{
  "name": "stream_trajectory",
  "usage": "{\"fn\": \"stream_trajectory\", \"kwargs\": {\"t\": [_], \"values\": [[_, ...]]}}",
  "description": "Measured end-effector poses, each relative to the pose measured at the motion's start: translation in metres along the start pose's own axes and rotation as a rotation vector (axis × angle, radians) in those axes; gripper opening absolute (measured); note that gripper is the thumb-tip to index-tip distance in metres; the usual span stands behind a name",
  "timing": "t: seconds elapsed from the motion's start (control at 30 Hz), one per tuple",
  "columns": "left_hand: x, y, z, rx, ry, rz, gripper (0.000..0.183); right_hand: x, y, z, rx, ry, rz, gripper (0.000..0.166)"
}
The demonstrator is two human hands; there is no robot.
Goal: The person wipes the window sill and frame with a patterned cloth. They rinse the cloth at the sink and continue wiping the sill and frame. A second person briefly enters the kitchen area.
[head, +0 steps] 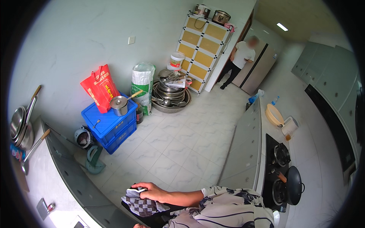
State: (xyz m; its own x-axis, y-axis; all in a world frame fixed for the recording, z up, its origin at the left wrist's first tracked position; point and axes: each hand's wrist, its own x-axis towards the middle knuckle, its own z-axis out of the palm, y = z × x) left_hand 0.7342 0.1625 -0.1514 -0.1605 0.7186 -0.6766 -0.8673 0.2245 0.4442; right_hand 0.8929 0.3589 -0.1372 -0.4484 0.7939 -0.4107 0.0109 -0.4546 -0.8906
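My right hand (154, 193) reaches in from the lower middle and grips a grey and black checkered cloth (145, 203) with a pale edge strip, which hangs below the fingers. Only a bit of my left hand (140, 225) shows at the bottom edge; what it does is cut off. Under the cloth is something black, partly hidden. To the left runs a white counter (57, 188) with a small metallic box and a small red-capped item on it. A ladle (34, 148) with a wooden handle and stacked steel pots (21, 128) stand farther up that counter.
Blue crates (114, 125) hold a red bag (101, 88) and a lidded saucepan (119, 105). Steel bowls (172, 95) are stacked on the floor. At right are a gas stove (275, 171) and a black wok (293, 185). A person (242, 57) stands by the refrigerator (253, 68).
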Motion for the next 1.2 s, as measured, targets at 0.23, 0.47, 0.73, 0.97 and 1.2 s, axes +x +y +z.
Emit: {"fn": "stream_trajectory", "kwargs": {"t": [0.23, 0.47, 0.73, 0.97, 1.2], "values": [[-0.002, 0.022, 0.026, 0.065, -0.08, 0.109, 0.015, -0.006, 0.007, -0.002, -0.007, -0.017, -0.025, 0.059], [0.021, 0.042, 0.023, 0.006, -0.019, 0.195, 0.004, 0.006, 0.002, 0.003, 0.005, 0.004, -0.072, 0.057], [0.012, 0.035, 0.033, 0.075, -0.097, 0.178, 0.018, 0.001, 0.001, 0.01, 0.145, 0.011, 0.032, 0.056], [-0.017, 0.02, 0.004, -0.145, -0.033, 0.248, 0.03, 0.048, -0.072, 0.094, -0.046, -0.375, -0.049, 0.058], [-0.025, 0.011, -0.024, -0.258, 0.247, 0.418, 0.03, 0.191, -0.125, 0.257, -0.407, -0.72, -0.668, 0.056]]}}
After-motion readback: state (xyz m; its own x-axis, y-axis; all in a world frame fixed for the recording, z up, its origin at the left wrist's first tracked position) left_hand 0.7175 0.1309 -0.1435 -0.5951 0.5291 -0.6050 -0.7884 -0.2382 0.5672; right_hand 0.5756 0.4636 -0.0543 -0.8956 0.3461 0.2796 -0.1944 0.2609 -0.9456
